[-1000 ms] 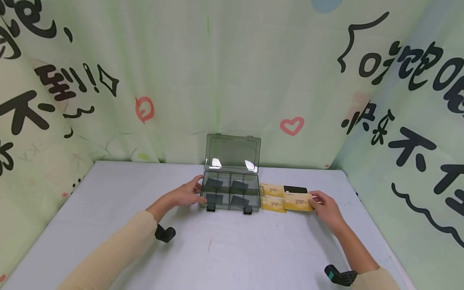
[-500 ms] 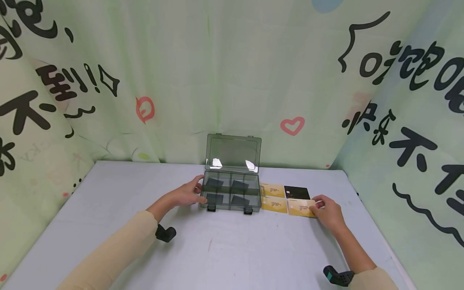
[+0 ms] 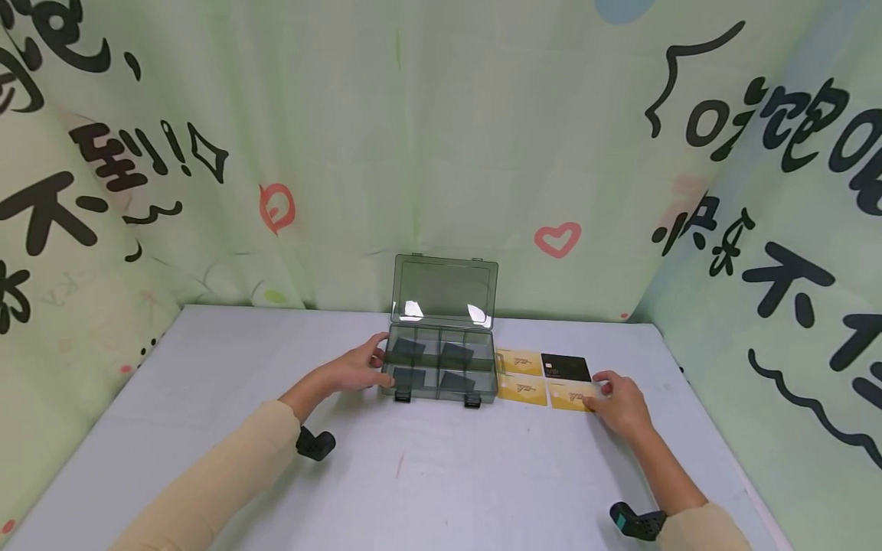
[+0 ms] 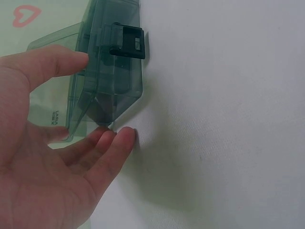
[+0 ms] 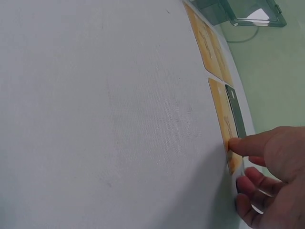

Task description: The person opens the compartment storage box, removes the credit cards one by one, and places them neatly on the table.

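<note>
A grey see-through compartment box [image 3: 437, 396] stands at the back of the table, its lid [image 3: 444, 287] raised. Dark flat pieces [image 3: 456, 354] lie in its compartments. My left hand [image 3: 353, 369] holds the box's left side, thumb near the front latch [image 4: 128, 40] in the left wrist view and fingers at the outer wall. My right hand [image 3: 623, 405] rests its thumb on the front right yellow card [image 3: 566, 395], forefinger lifted off it. Behind lies a black card [image 3: 566, 366]; a back yellow card [image 3: 520, 362] and front yellow card [image 3: 522, 389] lie nearer the box.
The white table [image 3: 441, 482] stretches in front of the box and cards. A pale green printed curtain [image 3: 448, 153] hangs behind and along both sides. Each wrist wears a black device, one on the left [image 3: 315, 444] and one on the right [image 3: 637, 522].
My right hand has lowered the front right yellow card flat onto the table, uncovering the black card behind, and its fingers have loosened from it. My left hand stays at the box.
</note>
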`<state>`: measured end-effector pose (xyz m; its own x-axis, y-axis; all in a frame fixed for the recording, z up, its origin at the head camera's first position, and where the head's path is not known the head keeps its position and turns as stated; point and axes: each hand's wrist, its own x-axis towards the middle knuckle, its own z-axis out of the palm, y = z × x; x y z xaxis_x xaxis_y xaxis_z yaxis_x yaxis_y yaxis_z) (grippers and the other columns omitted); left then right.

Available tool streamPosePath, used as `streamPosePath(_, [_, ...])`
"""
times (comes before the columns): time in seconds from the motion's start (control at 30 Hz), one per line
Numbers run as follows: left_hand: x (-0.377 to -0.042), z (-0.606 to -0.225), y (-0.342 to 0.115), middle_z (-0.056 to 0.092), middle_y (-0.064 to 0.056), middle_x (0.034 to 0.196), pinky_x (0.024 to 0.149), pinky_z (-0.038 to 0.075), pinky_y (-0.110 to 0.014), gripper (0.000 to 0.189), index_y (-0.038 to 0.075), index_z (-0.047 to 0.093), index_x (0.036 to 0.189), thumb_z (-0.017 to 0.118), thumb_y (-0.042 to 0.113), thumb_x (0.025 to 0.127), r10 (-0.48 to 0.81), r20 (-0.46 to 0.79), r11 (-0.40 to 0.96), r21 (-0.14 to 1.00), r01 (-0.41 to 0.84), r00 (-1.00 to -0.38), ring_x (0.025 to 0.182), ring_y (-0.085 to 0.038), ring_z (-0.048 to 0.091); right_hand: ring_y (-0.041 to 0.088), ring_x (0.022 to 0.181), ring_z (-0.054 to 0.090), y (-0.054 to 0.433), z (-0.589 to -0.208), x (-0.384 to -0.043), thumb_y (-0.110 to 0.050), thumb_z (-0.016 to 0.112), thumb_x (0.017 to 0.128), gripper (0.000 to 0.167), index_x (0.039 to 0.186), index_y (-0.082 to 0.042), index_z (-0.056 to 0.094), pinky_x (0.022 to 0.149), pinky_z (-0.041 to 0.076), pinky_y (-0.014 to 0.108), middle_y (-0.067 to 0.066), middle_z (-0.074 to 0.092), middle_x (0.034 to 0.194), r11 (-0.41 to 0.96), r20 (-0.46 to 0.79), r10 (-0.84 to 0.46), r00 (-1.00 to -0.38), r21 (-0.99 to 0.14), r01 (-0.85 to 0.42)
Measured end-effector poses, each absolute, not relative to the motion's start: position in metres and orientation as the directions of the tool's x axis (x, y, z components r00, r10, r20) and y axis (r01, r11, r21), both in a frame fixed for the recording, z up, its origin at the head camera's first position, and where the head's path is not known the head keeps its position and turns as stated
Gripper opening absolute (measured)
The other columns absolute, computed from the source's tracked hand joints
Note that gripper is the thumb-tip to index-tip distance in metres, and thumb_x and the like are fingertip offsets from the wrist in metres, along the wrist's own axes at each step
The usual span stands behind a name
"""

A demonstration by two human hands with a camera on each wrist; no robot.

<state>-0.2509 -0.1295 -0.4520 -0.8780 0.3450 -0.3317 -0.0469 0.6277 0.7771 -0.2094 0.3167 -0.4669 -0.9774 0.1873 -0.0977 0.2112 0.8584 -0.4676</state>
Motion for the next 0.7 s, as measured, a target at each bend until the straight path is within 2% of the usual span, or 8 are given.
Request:
streamPosePath(0.2, [-0.251,-0.451,-0.132,0.042,-0.017,0.145,0.108,0.038,-0.054,0.091,0.015,0.011,0.155,0.07,0.023,0.086,0.345,-0.332,0.635,0.772,-0.043,-0.878,0.132,-0.032,0.043,0.033,0.091,0.049,0.315,-0.469,-0.209,-0.013,0.068,0.088,0.045,0.125,0.006,0.053,0.077,0.048,0.038,0.026,0.055,0.107,0.851,-0.077,0.19,-0.979,-0.484,0.203])
streamPosePath(0.4, [-0.251,-0.451,-0.135,0.043,-0.017,0.144,0.107,0.038,-0.053,0.092,0.013,0.011,0.155,0.07,0.023,0.085,0.347,-0.335,0.654,0.756,-0.03,-0.876,0.13,-0.032,0.044,0.036,0.096,0.051,0.311,-0.467,-0.21,-0.014,0.065,0.09,0.043,0.126,0.005,0.053,0.083,0.049,0.045,0.027,0.056,0.116,0.831,-0.071,0.181,-0.981,-0.522,0.191])
streamPosePath(0.5, [-0.251,-0.452,-0.135,0.044,-0.017,0.144,0.107,0.039,-0.053,0.093,0.013,0.01,0.155,0.07,0.024,0.085,0.355,-0.335,0.668,0.744,-0.014,-0.873,0.13,-0.031,0.045,0.037,0.103,0.053,0.306,-0.465,-0.21,-0.018,0.063,0.092,0.043,0.128,0.003,0.053,0.088,0.05,0.047,0.026,0.057,0.122,0.824,-0.072,0.16,-0.985,-0.539,0.173])
streamPosePath(0.7, [-0.252,-0.451,-0.137,0.047,-0.017,0.142,0.103,0.044,-0.051,0.094,0.01,0.011,0.155,0.072,0.028,0.086,0.381,-0.277,0.719,0.689,0.094,-0.882,0.127,-0.033,0.05,0.041,0.122,0.049,0.294,-0.46,-0.211,-0.022,0.059,0.095,0.044,0.132,0.001,0.053,0.104,0.038,0.058,0.026,0.055,0.132,0.815,-0.016,0.104,-0.994,-0.572,0.094])
